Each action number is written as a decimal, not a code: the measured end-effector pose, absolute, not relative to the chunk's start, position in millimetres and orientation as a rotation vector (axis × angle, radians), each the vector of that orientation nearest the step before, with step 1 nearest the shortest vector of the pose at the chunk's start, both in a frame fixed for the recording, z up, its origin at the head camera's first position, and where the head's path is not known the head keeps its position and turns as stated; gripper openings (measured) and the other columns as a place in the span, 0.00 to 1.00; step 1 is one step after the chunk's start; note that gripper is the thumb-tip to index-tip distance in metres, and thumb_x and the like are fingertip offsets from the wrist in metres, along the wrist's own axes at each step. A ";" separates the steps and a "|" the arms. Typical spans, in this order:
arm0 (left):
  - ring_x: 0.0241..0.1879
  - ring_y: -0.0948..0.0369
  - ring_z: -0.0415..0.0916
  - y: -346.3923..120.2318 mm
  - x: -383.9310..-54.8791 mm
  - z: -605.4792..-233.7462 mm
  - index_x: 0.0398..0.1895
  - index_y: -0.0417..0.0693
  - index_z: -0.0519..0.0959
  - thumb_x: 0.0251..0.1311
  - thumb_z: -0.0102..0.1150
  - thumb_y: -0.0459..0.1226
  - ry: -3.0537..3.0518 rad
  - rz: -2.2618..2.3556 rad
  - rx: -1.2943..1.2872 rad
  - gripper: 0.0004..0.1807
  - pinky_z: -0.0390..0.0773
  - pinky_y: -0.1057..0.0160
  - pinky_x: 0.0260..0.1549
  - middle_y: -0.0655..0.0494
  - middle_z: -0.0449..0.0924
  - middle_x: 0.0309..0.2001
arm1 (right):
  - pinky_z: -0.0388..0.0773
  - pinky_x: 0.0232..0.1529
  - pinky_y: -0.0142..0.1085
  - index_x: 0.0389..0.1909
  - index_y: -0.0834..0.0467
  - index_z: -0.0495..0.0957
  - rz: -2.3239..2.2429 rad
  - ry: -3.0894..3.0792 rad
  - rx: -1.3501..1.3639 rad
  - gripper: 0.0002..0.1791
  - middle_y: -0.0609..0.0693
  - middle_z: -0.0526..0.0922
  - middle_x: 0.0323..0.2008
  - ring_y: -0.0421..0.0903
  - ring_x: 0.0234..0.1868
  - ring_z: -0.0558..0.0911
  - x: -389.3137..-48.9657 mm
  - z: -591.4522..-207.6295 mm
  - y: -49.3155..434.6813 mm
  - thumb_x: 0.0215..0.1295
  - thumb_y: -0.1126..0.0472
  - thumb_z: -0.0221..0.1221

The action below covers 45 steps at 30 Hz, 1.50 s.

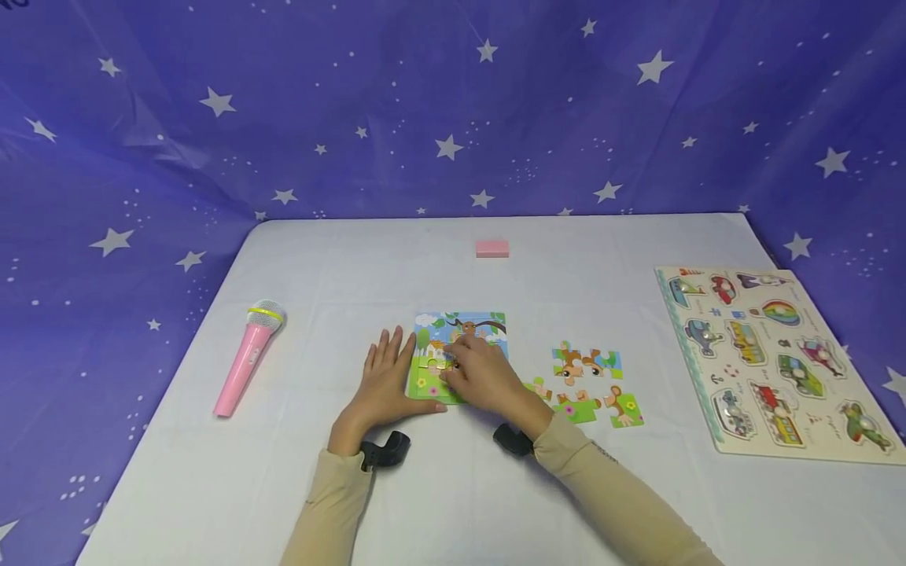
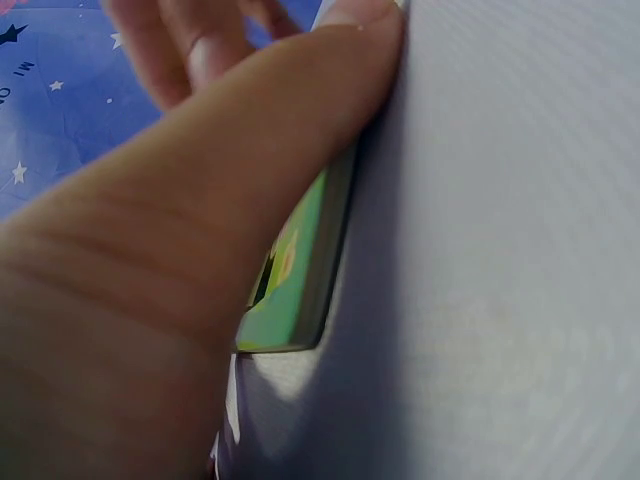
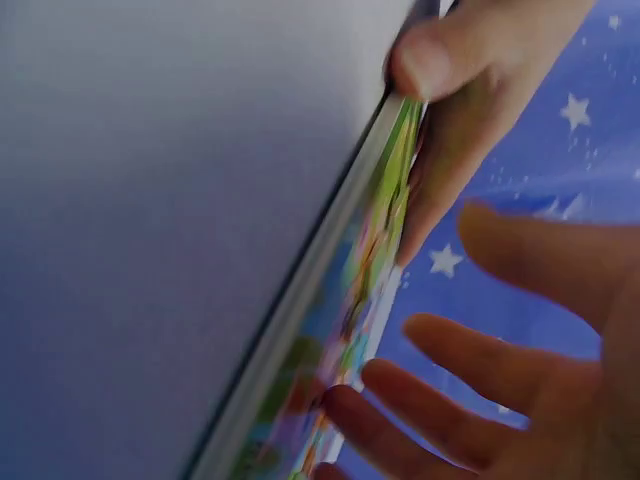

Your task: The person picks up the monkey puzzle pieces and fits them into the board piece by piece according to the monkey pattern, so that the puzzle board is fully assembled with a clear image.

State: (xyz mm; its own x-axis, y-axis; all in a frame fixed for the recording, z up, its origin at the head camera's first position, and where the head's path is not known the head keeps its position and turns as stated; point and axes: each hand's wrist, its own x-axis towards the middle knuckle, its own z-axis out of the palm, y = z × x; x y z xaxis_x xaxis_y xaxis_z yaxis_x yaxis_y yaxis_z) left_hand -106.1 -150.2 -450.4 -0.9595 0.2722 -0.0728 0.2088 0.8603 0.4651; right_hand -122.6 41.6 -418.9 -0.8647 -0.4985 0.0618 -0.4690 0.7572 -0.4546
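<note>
Our right grip (image 1: pixel 483 376), spread, maybe touches the puzzle (image 1: pixel 428 376). Loose pieces (image 1: pixel 569 373) lie right of it. Our left grip (image 1: pixel 385 384) spreads too.

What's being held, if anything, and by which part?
Nothing is gripped: left hand braces the puzzle board at its near left corner; right hand is over it, pinching nothing.

Left of the left hand (image 1: pixel 385 377), the counter (image 1: pixel 382 267) offers a wide passage up to the pink microphone (image 1: pixel 248 358). Ahead of the right hand (image 1: pixel 487 376), past the puzzle (image 1: pixel 433 363), a low pink block (image 1: pixel 491 249) stands in the way before the starry curtain (image 1: pixel 396 118). Just right of that hand, loose pieces (image 1: pixel 582 410) obstruct; beyond them, a lane runs before the peg board (image 1: pixel 767 369). Behind both hands, room opens between the sleeves (image 1: pixel 616 487).
</note>
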 end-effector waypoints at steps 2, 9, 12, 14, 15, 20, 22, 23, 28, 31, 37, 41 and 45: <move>0.71 0.46 0.26 -150.5 -106.0 -450.3 0.71 0.47 0.42 0.33 0.63 0.66 2.904 0.688 0.383 0.65 0.32 0.45 0.68 0.43 0.33 0.72 | 0.70 0.51 0.52 0.58 0.59 0.70 -0.649 2.840 -0.843 0.30 0.55 0.72 0.57 0.52 0.57 0.72 -116.0 -417.9 43.9 0.58 0.46 0.58; 0.71 0.47 0.26 -149.7 -108.1 -451.0 0.71 0.46 0.42 0.36 0.64 0.64 2.898 0.660 0.391 0.63 0.32 0.46 0.68 0.44 0.33 0.72 | 0.59 0.62 0.56 0.66 0.57 0.59 -0.451 2.706 -0.943 0.38 0.52 0.56 0.69 0.55 0.69 0.56 -106.8 -414.6 48.3 0.61 0.37 0.48; 0.71 0.47 0.26 -149.1 -108.8 -451.1 0.71 0.46 0.42 0.36 0.63 0.65 2.896 0.665 0.393 0.64 0.32 0.46 0.68 0.44 0.33 0.72 | 0.56 0.64 0.55 0.66 0.58 0.59 -0.408 2.682 -0.964 0.38 0.51 0.55 0.69 0.55 0.70 0.53 -108.2 -413.8 50.4 0.62 0.37 0.46; 0.71 0.47 0.26 -148.7 -108.8 -451.0 0.71 0.46 0.42 0.35 0.63 0.66 2.898 0.662 0.391 0.64 0.32 0.46 0.68 0.44 0.33 0.72 | 0.54 0.66 0.55 0.66 0.59 0.59 -0.398 2.669 -0.975 0.38 0.51 0.55 0.70 0.55 0.71 0.51 -109.6 -413.5 51.8 0.62 0.37 0.46; 0.71 0.47 0.26 -148.6 -108.8 -451.0 0.71 0.46 0.42 0.35 0.63 0.66 2.899 0.663 0.392 0.64 0.32 0.46 0.68 0.44 0.33 0.72 | 0.53 0.66 0.55 0.65 0.60 0.60 -0.402 2.665 -0.982 0.38 0.51 0.55 0.70 0.55 0.71 0.51 -110.2 -413.4 52.4 0.62 0.37 0.46; 0.71 0.47 0.26 -148.9 -108.5 -450.8 0.71 0.46 0.43 0.35 0.62 0.67 2.906 0.660 0.390 0.64 0.32 0.46 0.68 0.43 0.33 0.72 | 0.52 0.67 0.55 0.65 0.61 0.60 -0.414 2.662 -1.010 0.38 0.52 0.56 0.69 0.55 0.71 0.52 -112.4 -413.4 53.1 0.62 0.39 0.48; 0.71 0.47 0.26 -149.2 -108.5 -450.8 0.71 0.46 0.43 0.35 0.62 0.67 2.906 0.658 0.390 0.64 0.33 0.46 0.68 0.43 0.33 0.72 | 0.53 0.66 0.55 0.65 0.61 0.61 -0.403 2.667 -1.021 0.38 0.52 0.56 0.69 0.55 0.71 0.52 -113.0 -414.0 52.7 0.62 0.39 0.48; 0.71 0.47 0.26 -149.3 -108.5 -450.8 0.71 0.46 0.42 0.35 0.62 0.67 2.906 0.656 0.389 0.64 0.32 0.46 0.68 0.43 0.32 0.72 | 0.53 0.66 0.55 0.65 0.61 0.61 -0.393 2.671 -1.026 0.38 0.52 0.56 0.69 0.55 0.71 0.52 -113.2 -414.1 52.5 0.62 0.39 0.48; 0.71 0.47 0.26 -150.1 -107.7 -451.1 0.71 0.46 0.42 0.35 0.62 0.67 2.909 0.650 0.389 0.64 0.32 0.45 0.68 0.43 0.32 0.72 | 0.56 0.65 0.56 0.64 0.58 0.62 -0.391 2.674 -1.064 0.36 0.53 0.58 0.68 0.56 0.70 0.55 -113.9 -414.7 51.5 0.62 0.39 0.49; 0.71 0.47 0.26 -150.6 -107.1 -451.7 0.71 0.46 0.42 0.35 0.61 0.67 2.904 0.652 0.392 0.65 0.32 0.45 0.68 0.43 0.32 0.72 | 0.57 0.64 0.57 0.64 0.56 0.64 -0.391 2.677 -1.090 0.34 0.54 0.59 0.67 0.57 0.69 0.56 -114.1 -414.8 50.8 0.62 0.40 0.50; 0.71 0.47 0.25 -151.2 -106.5 -452.6 0.71 0.46 0.41 0.35 0.61 0.68 2.903 0.646 0.386 0.65 0.32 0.46 0.68 0.44 0.32 0.72 | 0.57 0.63 0.57 0.63 0.55 0.64 -0.325 2.689 -1.120 0.33 0.54 0.61 0.67 0.57 0.68 0.58 -113.7 -413.2 49.3 0.62 0.40 0.49; 0.71 0.47 0.25 -151.1 -106.6 -452.9 0.71 0.47 0.42 0.34 0.61 0.68 2.911 0.642 0.392 0.65 0.32 0.46 0.68 0.44 0.32 0.72 | 0.58 0.63 0.57 0.62 0.56 0.66 -0.328 2.692 -1.135 0.33 0.55 0.63 0.66 0.57 0.66 0.60 -114.5 -410.0 48.6 0.62 0.41 0.50; 0.71 0.47 0.26 -150.7 -106.4 -452.6 0.71 0.47 0.42 0.34 0.62 0.68 2.914 0.653 0.396 0.65 0.32 0.45 0.68 0.44 0.32 0.72 | 0.58 0.63 0.56 0.59 0.56 0.68 -0.354 2.699 -1.143 0.30 0.55 0.65 0.64 0.56 0.65 0.62 -116.7 -409.5 47.8 0.62 0.42 0.51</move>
State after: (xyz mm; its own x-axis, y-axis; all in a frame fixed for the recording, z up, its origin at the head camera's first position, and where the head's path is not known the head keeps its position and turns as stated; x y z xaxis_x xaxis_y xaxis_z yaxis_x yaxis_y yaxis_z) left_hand -106.4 -150.7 -452.6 -0.9572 0.2812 -0.0680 0.2253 0.8720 0.4345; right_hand -116.7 47.8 -409.5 -0.6849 -0.7242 -0.0800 -0.6792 0.6743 -0.2898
